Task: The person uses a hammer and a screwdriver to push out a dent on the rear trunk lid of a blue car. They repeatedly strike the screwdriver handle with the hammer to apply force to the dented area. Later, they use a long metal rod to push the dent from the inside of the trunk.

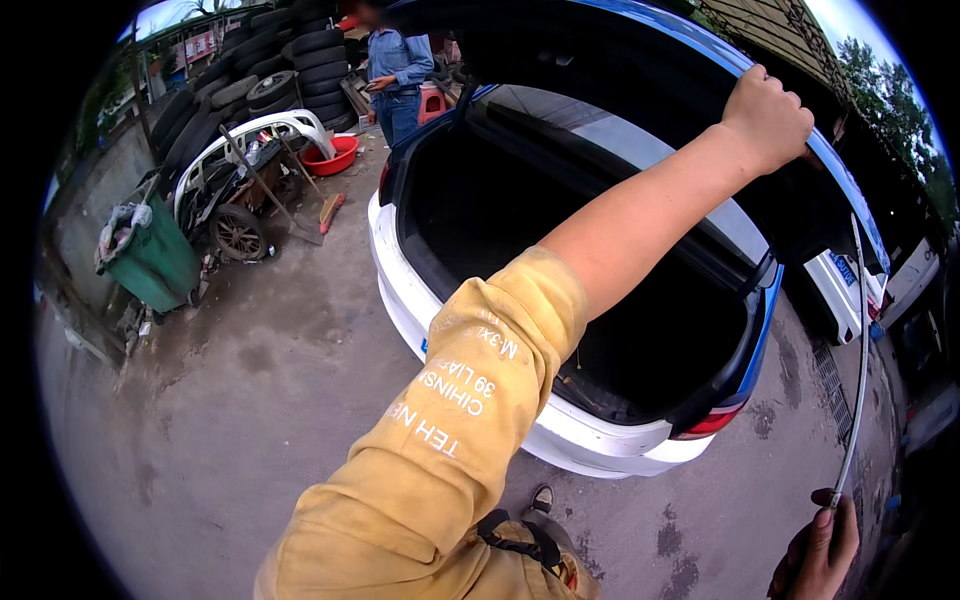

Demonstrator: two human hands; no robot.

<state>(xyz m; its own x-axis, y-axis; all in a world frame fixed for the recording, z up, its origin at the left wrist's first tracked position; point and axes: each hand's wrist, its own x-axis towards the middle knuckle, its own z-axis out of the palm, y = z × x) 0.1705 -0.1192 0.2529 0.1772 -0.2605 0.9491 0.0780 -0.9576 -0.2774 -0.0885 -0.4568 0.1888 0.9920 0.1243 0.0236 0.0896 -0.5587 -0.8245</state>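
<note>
My left hand (765, 120) grips the edge of the raised trunk lid (842, 172) of a white-and-blue car (595, 448), the arm in a mustard sleeve stretched across the open trunk (640, 350). The trunk's interior is dark and mostly in shadow. Low at the right, my right hand (825, 545) is closed around a long, thin metal rod (855, 380), which rises beside the car toward the lid's underside; whether its upper end touches the lid I cannot tell.
A person in blue (398, 80) stands beyond the car holding a small object. Left are stacked tyres (322, 75), a red basin (330, 160), a wheelbarrow (238, 228), a broom (330, 212) and a green bin (158, 255). Another white vehicle (838, 290) and a drain grate (838, 385) are right.
</note>
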